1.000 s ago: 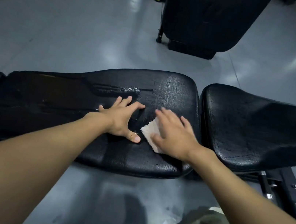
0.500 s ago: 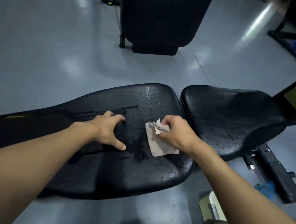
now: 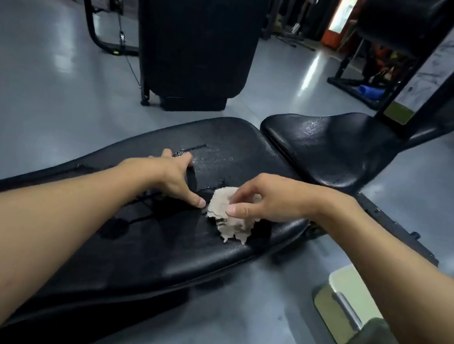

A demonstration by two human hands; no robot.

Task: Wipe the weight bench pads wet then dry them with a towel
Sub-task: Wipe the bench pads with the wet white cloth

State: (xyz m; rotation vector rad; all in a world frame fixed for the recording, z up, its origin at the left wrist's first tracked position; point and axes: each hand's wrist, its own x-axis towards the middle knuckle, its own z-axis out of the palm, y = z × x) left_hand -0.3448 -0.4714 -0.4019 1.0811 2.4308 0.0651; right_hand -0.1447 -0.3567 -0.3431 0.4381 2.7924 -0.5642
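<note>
Right hand (image 3: 271,199) has the cloth (image 3: 227,222) bunched up now, thumb and fingers (image 3: 246,192) pinching it. Half a second ago it lay flatter, gripped only by its top corner. The crumpled cloth hangs from that pinch over the long pad (image 3: 178,253) of the bench, close to the near edge; whether its ragged lower edge touches, I cannot tell. Left hand (image 3: 171,178) rests on the same pad just beside the cloth, spread wide and holding nothing, much as before. Wet beads glisten on the long pad and the seat pad (image 3: 326,148).
</note>
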